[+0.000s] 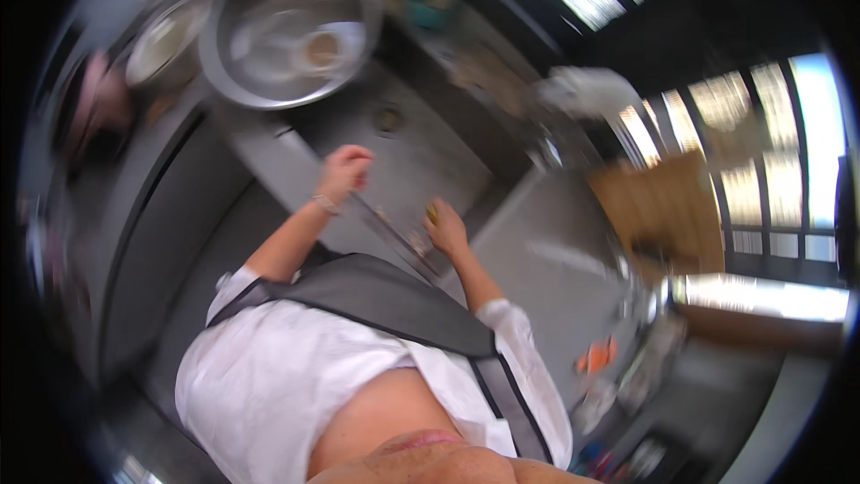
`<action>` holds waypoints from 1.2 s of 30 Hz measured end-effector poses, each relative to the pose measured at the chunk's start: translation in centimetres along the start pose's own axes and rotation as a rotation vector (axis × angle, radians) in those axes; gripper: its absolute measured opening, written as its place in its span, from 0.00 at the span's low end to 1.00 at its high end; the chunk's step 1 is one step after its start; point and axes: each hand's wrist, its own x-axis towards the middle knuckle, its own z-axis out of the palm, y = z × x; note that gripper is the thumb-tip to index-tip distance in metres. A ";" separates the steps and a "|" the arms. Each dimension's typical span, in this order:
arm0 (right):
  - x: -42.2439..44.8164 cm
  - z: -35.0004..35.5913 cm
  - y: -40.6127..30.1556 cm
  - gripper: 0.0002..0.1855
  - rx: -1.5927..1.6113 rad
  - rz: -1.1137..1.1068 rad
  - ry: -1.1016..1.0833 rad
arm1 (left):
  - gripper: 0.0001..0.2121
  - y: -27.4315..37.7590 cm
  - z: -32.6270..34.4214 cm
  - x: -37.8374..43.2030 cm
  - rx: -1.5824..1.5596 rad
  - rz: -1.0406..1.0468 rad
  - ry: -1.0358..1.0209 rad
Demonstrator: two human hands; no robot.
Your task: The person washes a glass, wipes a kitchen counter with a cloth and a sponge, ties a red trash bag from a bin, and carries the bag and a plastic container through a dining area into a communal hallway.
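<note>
My left hand [346,171] is over the near rim of a grey sink basin [430,168], its fingers curled; blur hides whether anything is in them. A band circles that wrist. My right hand [447,227], above the near right part of the basin, grips a small yellow-green object [431,214] between thumb and fingers; its kind is unclear. Small pale scraps [418,243] lie by the basin's near edge, between my hands. A round drain [388,119] shows in the basin floor. Beyond my left hand stands a large metal bowl [208,47] with a smaller, pale item inside.
Pale dishes [161,47] stand left of the bowl, a teal container [433,5] right of it. A grey counter [544,249] adjoins the basin on the right, with a brown board [662,205] beyond and an orange item [596,356] nearer. The whole view is motion-blurred.
</note>
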 end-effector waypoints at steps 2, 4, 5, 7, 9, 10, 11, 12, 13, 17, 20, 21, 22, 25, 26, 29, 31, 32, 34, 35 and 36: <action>0.9 -5.1 1.0 0.25 -0.090 0.038 0.018 | 0.04 -1.8 -0.8 1.6 -0.017 -0.004 0.003; 1.6 -10.4 4.4 0.27 -0.166 0.069 0.149 | 0.05 -1.4 0.8 1.4 0.010 -0.037 0.014; 1.6 -13.2 6.5 0.28 -0.219 0.099 0.239 | 0.05 -1.6 1.3 2.0 0.023 -0.038 -0.008; 1.4 -19.6 10.7 0.30 -0.203 0.240 0.385 | 0.05 -1.8 4.1 3.0 0.070 -0.066 -0.074; 1.3 -23.6 13.6 0.33 -0.393 0.363 0.636 | 0.05 -1.8 6.6 3.6 0.060 -0.070 -0.153; 1.4 -25.2 14.2 0.33 -0.421 0.423 0.676 | 0.07 -1.6 7.5 3.5 0.083 -0.083 -0.159; 1.2 -26.6 15.1 0.34 -0.446 0.479 0.714 | 0.08 -1.1 8.4 3.7 0.109 -0.090 -0.159; 0.3 -27.2 16.7 0.34 -0.435 0.533 0.733 | 0.10 -1.2 9.0 3.6 0.124 -0.089 -0.155; -0.9 -27.6 18.4 0.32 -0.313 0.499 0.739 | 0.11 -1.2 9.6 3.7 0.140 -0.087 -0.150; -8.6 -25.7 28.8 0.25 -0.379 0.594 0.758 | 0.14 -0.6 8.0 2.9 0.217 -0.052 -0.115; -22.3 -22.8 40.6 0.22 -0.438 0.887 0.877 | 0.11 0.9 9.4 -0.1 0.330 -0.100 -0.116; -29.3 -22.5 41.0 0.20 -0.273 0.836 1.066 | 0.11 0.6 10.2 -1.3 0.351 -0.093 -0.152; -35.2 -22.2 42.8 0.18 -0.076 0.641 1.278 | 0.11 -0.2 10.1 -1.8 0.363 -0.110 -0.167; -40.0 -25.4 38.4 0.18 0.023 0.217 1.296 | 0.09 -0.7 10.7 -5.7 0.428 -0.166 -0.118; -41.9 -26.3 38.9 0.20 0.177 0.079 1.270 | 0.10 -1.5 11.2 -6.5 0.452 -0.172 -0.125; -47.5 -22.4 41.2 0.25 -0.291 1.530 0.597 | 0.08 -2.5 10.1 -8.9 0.440 -0.160 -0.129; -43.9 -23.1 37.3 0.27 -0.193 1.427 0.634 | 0.08 -2.5 9.1 -10.6 0.398 -0.151 -0.093; -43.2 -23.6 36.0 0.25 -0.371 1.401 0.535 | 0.08 -2.6 9.1 -10.5 0.382 -0.135 -0.083; -41.8 -24.6 30.7 0.23 -0.485 1.315 0.525 | 0.08 -3.0 8.4 -10.6 0.358 -0.120 -0.087; -43.5 -23.4 31.0 0.23 -0.592 1.285 0.477 | 0.08 -3.1 8.3 -10.2 0.346 -0.106 -0.094; -45.6 -22.0 31.4 0.24 -0.696 1.266 0.423 | 0.08 -3.5 8.2 -9.7 0.344 -0.097 -0.120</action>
